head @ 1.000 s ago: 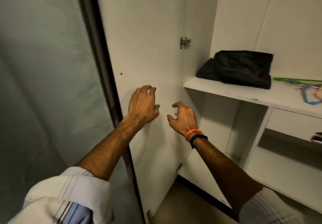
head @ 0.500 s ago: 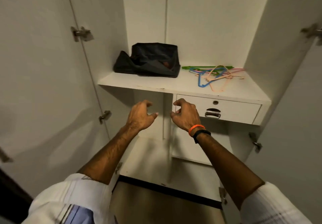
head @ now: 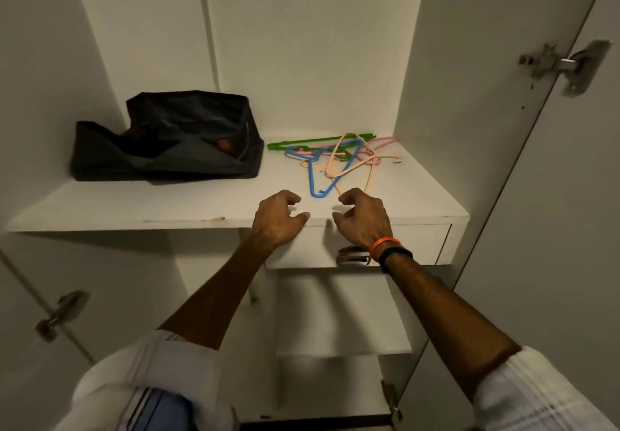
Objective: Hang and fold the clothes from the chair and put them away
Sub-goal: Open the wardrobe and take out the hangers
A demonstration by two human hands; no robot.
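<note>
A tangle of plastic hangers (head: 339, 158), green, blue, pink and peach, lies on the white wardrobe shelf (head: 134, 205) at the right. My left hand (head: 276, 219) and my right hand (head: 364, 219) hover side by side at the shelf's front edge, just short of the hangers, fingers loosely curled and holding nothing. The right wrist wears an orange band and a black band. No clothes from the chair are in view.
A dark fabric bag (head: 167, 138) sits on the shelf's left half. Under the shelf is a drawer (head: 416, 242) with a metal handle (head: 352, 257). Both wardrobe doors stand open, with hinges at the left (head: 60, 313) and right (head: 567, 64). Lower shelves (head: 342, 350) lie below.
My view swung from the left door to the wardrobe's inside and drew closer. Both hands rose from in front of the drawer to the shelf edge near the hangers.
</note>
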